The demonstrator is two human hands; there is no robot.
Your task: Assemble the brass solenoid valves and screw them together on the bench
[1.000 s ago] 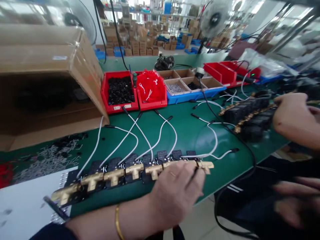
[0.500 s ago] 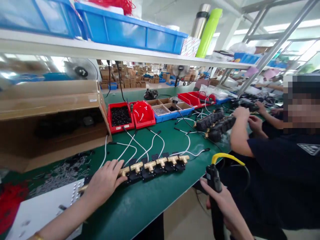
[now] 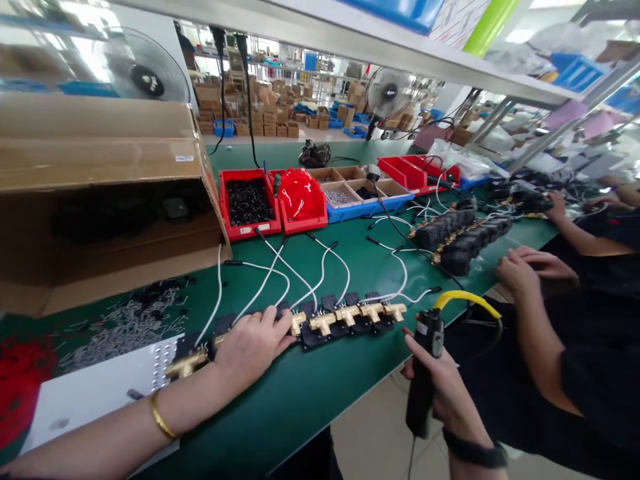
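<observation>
Over a row of brass T-fittings [image 3: 323, 324] on black housings rests my left hand [image 3: 255, 343]. Its fingers curl down on the far side and its thumb lies on the near side, closed about one unit whose middle it hides. White cables with black ends run from the housings across the green table. In my right hand [image 3: 443, 380], beyond the table's front edge, is a black electric screwdriver [image 3: 420, 400], gripped upright. A yellow cord sleeve [image 3: 467, 299] bends from its top, and a thin bit points down.
Behind the row stand a red bin of black parts [image 3: 250, 203], a red bin of red pieces [image 3: 301, 200] and a divided blue tray [image 3: 370, 208]. An open cardboard box [image 3: 110, 160] and a white board [image 3: 95, 400] lie left. A co-worker's hands [image 3: 530, 267] are at right.
My view has tilted downward. My left hand has slid right along the row, uncovering a brass fitting at its left end. The co-worker's hands have drawn back from the black units.
</observation>
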